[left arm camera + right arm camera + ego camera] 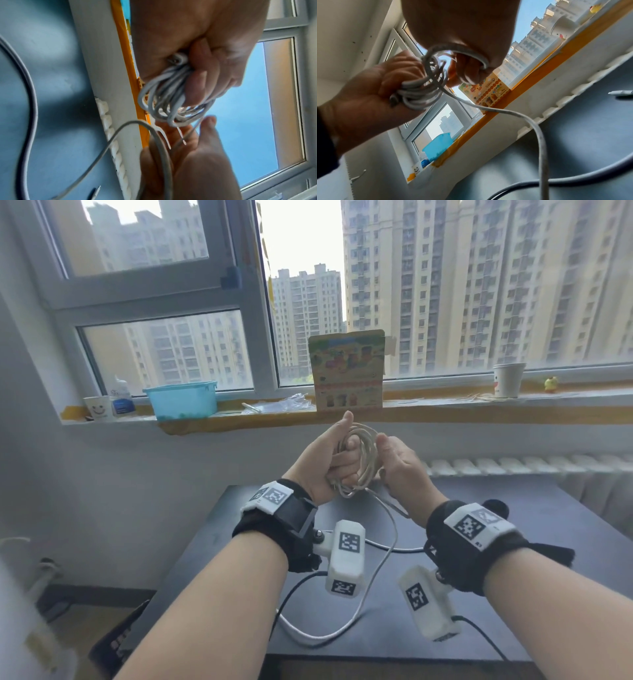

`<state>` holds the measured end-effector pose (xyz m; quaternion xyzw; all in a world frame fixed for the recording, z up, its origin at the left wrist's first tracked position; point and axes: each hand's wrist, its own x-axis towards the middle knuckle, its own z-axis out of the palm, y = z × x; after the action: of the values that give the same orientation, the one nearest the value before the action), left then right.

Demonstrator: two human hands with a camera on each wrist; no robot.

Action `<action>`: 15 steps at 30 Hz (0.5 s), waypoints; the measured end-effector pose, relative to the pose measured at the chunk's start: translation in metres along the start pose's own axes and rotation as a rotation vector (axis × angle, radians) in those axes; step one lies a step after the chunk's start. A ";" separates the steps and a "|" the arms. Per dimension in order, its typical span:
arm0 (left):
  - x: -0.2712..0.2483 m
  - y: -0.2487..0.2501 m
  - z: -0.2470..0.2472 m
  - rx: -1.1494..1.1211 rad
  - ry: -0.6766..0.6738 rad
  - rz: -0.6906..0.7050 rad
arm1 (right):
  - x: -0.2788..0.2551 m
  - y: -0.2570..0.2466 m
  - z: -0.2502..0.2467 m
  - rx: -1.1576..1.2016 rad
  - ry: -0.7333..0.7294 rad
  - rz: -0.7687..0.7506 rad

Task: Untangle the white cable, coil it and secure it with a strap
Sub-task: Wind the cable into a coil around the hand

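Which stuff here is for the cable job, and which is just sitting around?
For the job:
thin white cable, partly coiled
left hand, gripping the coil
right hand, holding the next loop

Just lying about:
blue plastic tub
colourful cardboard box
white paper cup
small yellow toy

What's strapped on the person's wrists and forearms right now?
Forearms are bare, no sleeves. Each wrist wears a black wrap: left wrist band, right wrist band. Both carry white blocks printed with black square codes. A white camera pod with a dark lead hangs under each wrist.
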<state>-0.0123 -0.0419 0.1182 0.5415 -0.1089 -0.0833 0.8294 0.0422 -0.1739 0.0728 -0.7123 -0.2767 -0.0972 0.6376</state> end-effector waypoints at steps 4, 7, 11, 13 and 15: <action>-0.003 0.001 -0.005 0.043 -0.043 -0.076 | 0.003 0.002 -0.015 -0.142 0.099 -0.075; -0.005 -0.005 0.003 0.071 -0.106 -0.110 | 0.008 0.004 -0.017 -0.170 0.149 -0.068; -0.002 -0.004 0.016 0.007 -0.111 -0.029 | 0.001 0.004 -0.012 -0.166 0.000 0.037; 0.002 -0.001 0.020 -0.053 -0.063 0.033 | -0.007 0.002 -0.004 -0.192 -0.114 0.121; 0.005 0.002 0.022 -0.112 -0.010 0.092 | -0.014 0.004 0.005 -0.317 -0.238 0.153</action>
<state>-0.0137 -0.0617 0.1295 0.4885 -0.1329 -0.0540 0.8607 0.0312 -0.1729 0.0617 -0.8291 -0.2767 -0.0060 0.4859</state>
